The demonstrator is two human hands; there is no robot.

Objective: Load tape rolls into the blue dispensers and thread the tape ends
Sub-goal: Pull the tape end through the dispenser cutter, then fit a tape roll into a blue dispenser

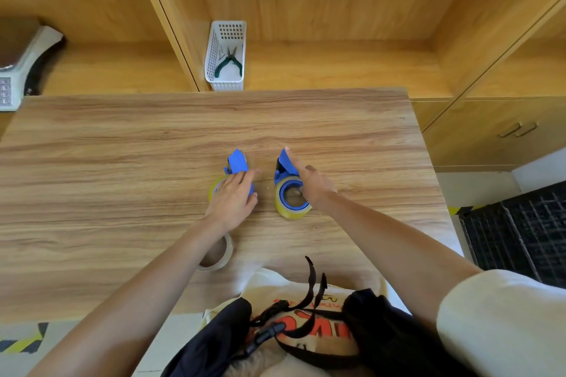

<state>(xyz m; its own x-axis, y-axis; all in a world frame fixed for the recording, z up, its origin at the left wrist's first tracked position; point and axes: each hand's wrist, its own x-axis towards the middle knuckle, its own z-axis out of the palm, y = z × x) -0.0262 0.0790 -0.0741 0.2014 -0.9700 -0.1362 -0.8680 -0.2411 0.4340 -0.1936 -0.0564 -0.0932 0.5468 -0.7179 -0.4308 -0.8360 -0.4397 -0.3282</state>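
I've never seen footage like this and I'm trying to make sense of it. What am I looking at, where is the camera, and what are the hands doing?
There is no machine here. A person wears a wide-angle camera on the head, so you look down past their chest at both bare arms over a wooden table.

Two blue tape dispensers stand side by side. The left hand rests on the left dispenser. The right hand touches the right dispenser, which carries a yellowish tape roll.

A spare clear tape roll lies nearer the person, partly under the left forearm. Behind the table, a white basket holds pliers.
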